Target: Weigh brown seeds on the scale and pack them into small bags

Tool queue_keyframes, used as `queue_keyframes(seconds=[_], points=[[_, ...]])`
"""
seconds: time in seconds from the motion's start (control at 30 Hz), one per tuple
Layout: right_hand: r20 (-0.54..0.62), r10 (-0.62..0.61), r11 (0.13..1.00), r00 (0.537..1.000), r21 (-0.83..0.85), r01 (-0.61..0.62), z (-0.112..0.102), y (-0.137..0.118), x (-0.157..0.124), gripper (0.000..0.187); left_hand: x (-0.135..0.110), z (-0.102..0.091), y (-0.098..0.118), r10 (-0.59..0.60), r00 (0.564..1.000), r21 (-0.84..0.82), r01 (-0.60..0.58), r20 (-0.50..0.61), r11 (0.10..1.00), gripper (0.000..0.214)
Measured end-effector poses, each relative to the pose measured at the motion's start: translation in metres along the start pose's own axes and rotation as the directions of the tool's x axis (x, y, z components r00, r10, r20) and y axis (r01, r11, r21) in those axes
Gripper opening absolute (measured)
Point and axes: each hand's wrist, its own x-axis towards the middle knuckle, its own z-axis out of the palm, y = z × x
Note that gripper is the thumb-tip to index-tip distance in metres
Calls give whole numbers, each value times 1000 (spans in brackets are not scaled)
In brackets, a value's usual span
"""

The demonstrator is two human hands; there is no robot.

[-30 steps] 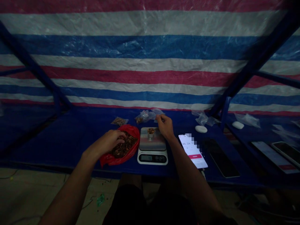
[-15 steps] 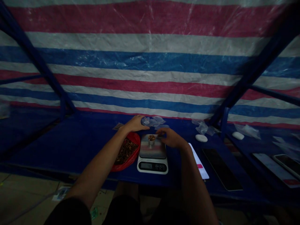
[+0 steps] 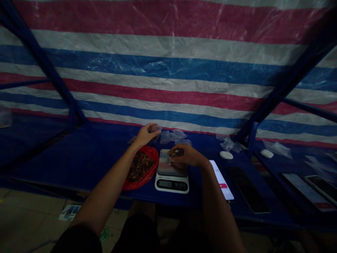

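Observation:
My left hand [image 3: 145, 134] is raised over the back of the blue shelf, its fingers pinched on a small clear plastic bag [image 3: 156, 128]. My right hand [image 3: 187, 155] is closed round a small metal cup [image 3: 174, 153] of brown pieces, just above the platform of a digital kitchen scale [image 3: 171, 171]. A red plastic bag [image 3: 152, 155] holding brown pieces lies open left of the scale, under my left forearm.
More clear small bags [image 3: 174, 136] lie behind the scale. A lit phone [image 3: 221, 180] and a dark phone [image 3: 248, 189] lie to the right, with white pebble-shaped cases [image 3: 226, 155] and further phones [image 3: 319, 186] beyond. A striped tarp [image 3: 168, 70] backs the shelf.
My left hand left the red bag, reached behind it and lifted a clear small bag. My right hand came from the back bags to the cup on the scale and closed round it.

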Motion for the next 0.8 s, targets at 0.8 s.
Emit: queue_keyframes(seconds=[0.8], points=[[-33,-242,963,970,-133,236,21,-13,6,33,-117,1,39,143,969,457,-222,202,861,56]])
